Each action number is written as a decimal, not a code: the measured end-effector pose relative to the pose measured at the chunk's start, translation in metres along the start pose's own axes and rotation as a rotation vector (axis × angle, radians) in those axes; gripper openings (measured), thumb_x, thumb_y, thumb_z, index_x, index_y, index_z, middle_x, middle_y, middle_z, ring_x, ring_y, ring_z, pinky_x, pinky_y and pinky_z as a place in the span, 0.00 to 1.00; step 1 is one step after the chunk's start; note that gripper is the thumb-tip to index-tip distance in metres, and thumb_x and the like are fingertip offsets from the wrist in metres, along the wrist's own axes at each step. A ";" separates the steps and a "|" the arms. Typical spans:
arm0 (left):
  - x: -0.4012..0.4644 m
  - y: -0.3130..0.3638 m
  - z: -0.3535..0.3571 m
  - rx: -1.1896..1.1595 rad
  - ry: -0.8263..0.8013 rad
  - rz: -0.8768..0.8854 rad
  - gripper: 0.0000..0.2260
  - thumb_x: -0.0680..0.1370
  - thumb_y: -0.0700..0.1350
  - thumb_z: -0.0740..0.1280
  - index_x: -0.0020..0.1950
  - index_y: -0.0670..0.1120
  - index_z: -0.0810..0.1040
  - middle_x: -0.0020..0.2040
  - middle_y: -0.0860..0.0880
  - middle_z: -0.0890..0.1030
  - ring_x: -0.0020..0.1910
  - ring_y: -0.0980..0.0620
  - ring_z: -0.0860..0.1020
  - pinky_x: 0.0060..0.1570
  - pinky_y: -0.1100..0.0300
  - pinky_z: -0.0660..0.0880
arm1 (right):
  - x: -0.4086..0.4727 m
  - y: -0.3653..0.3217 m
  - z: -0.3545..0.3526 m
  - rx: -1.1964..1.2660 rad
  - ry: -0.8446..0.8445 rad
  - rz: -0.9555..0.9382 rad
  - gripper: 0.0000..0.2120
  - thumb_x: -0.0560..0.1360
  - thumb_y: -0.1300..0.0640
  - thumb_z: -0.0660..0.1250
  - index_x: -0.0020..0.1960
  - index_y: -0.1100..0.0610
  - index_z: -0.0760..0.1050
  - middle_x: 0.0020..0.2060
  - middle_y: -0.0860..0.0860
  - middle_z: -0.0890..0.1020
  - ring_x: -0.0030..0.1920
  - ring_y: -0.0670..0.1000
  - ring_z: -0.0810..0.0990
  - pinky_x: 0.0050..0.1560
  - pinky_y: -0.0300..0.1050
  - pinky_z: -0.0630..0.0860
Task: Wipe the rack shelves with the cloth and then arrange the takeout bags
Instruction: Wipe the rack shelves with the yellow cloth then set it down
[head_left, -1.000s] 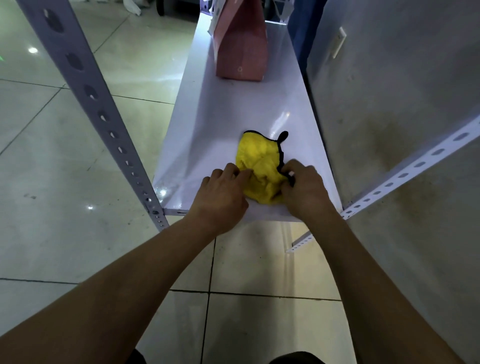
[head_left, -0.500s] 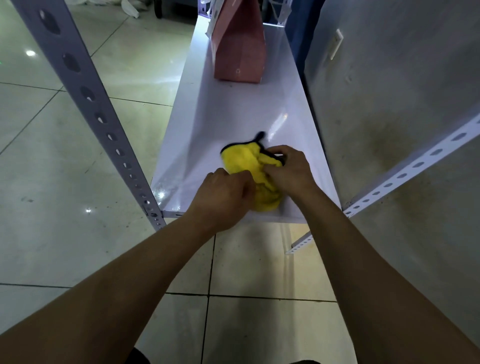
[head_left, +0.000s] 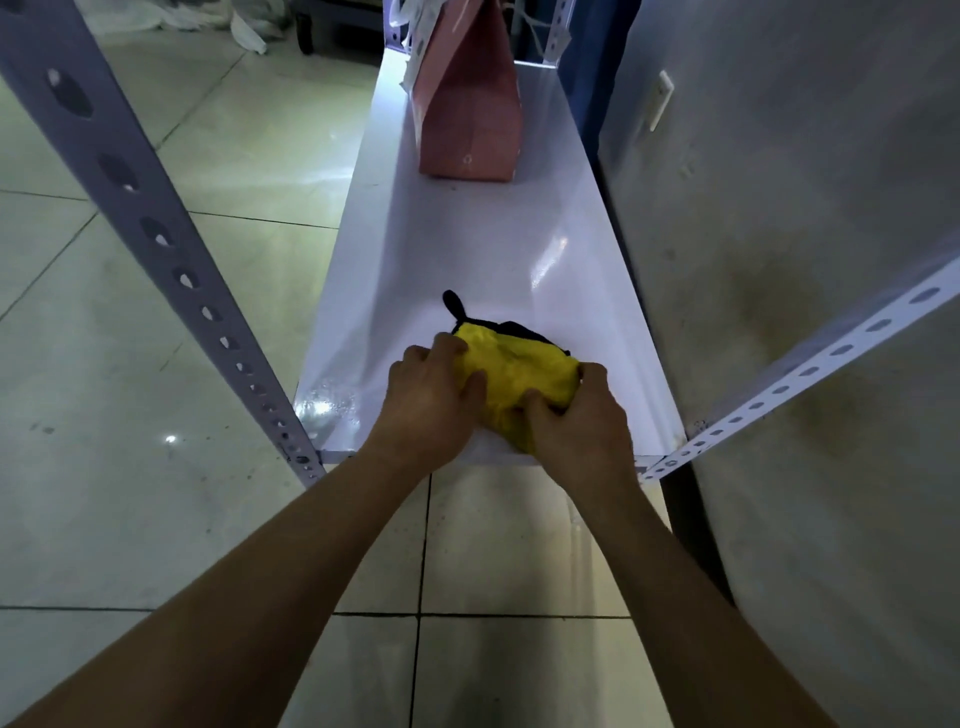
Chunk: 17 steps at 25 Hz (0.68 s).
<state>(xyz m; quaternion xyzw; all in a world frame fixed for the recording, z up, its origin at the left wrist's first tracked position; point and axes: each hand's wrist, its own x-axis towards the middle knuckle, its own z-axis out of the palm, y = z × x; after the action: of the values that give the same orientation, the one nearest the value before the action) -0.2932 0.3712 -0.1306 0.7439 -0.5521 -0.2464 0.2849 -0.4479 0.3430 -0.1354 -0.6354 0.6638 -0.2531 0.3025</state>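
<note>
Pale floor tiles (head_left: 156, 519) spread to our left; a grey wall (head_left: 805, 260) runs close along the right edge of the white rack shelf (head_left: 467, 249). Perforated uprights (head_left: 145, 223) frame its near corners. At the far end stands a pink takeout bag (head_left: 470, 109), leaving bare shelf between it and us. By the near edge, we grip the bunched yellow cloth (head_left: 519, 376): left hand (head_left: 431, 402) curled over its left side, right hand (head_left: 576, 421) over its right.
</note>
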 end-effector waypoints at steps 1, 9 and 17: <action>-0.002 -0.001 -0.003 -0.076 0.008 -0.054 0.20 0.81 0.47 0.64 0.72 0.44 0.69 0.62 0.38 0.76 0.61 0.39 0.74 0.57 0.52 0.71 | 0.002 -0.003 -0.002 0.092 -0.019 0.024 0.22 0.76 0.52 0.69 0.67 0.55 0.69 0.50 0.48 0.76 0.47 0.48 0.75 0.39 0.37 0.70; -0.122 0.043 -0.043 -0.454 0.052 -0.343 0.21 0.77 0.39 0.70 0.70 0.46 0.75 0.58 0.46 0.82 0.53 0.45 0.82 0.55 0.47 0.80 | -0.079 -0.022 -0.066 0.446 -0.097 0.099 0.15 0.77 0.62 0.66 0.63 0.53 0.76 0.47 0.45 0.81 0.41 0.33 0.79 0.34 0.24 0.72; -0.246 0.195 -0.164 -0.470 0.074 -0.422 0.21 0.76 0.40 0.72 0.68 0.49 0.76 0.56 0.50 0.81 0.51 0.52 0.82 0.44 0.65 0.76 | -0.181 -0.118 -0.228 0.574 -0.188 0.205 0.13 0.77 0.61 0.66 0.56 0.46 0.80 0.44 0.44 0.84 0.42 0.40 0.81 0.39 0.31 0.76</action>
<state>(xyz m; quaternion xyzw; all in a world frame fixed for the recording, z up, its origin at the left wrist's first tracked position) -0.3798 0.5884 0.1355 0.7643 -0.3029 -0.3935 0.4114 -0.5293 0.5053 0.1210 -0.4745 0.5949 -0.3384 0.5535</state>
